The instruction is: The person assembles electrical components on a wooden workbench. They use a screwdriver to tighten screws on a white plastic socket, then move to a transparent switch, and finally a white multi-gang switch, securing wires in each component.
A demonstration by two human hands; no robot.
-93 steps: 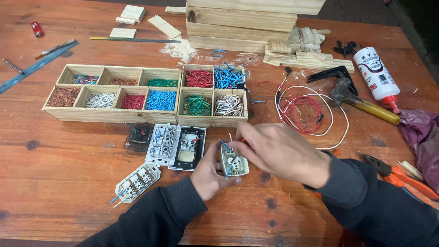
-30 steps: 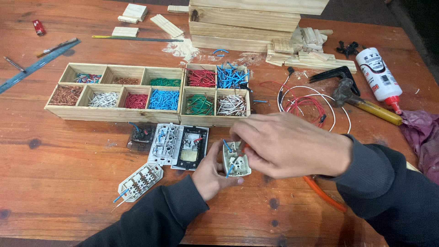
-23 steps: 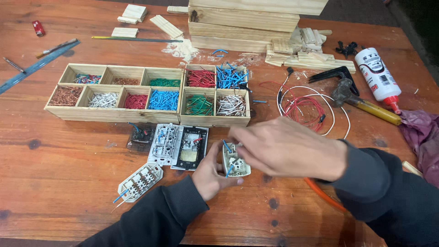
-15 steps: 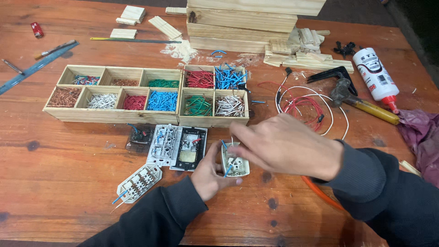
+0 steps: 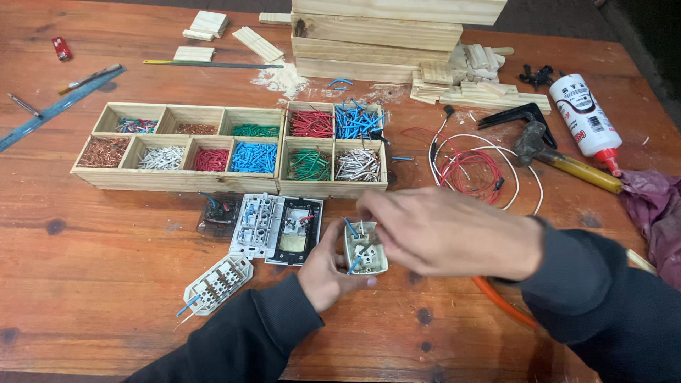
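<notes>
A small white switch module (image 5: 366, 250) is cupped back-side up in the left hand (image 5: 328, 268), low and just in front of the person, so that its terminals and short blue wire stubs (image 5: 350, 228) are exposed from above. The fingers of that hand are curled closed around its edges. The right hand (image 5: 447, 231) is held over the module, with its fingertips (image 5: 367, 213) pinched together at the terminals, probably on a thin wire, though motion blur hides what is gripped. Just to the left, other opened switch units (image 5: 278, 227) are laid flat. Behind them, a compartmented wooden tray (image 5: 177, 180) of sorted coloured wire pieces is kept within reach on the reddish plank table (image 5: 85, 284), with a glue bottle (image 5: 583, 118) and wood offcuts (image 5: 461, 81) farther back.
</notes>
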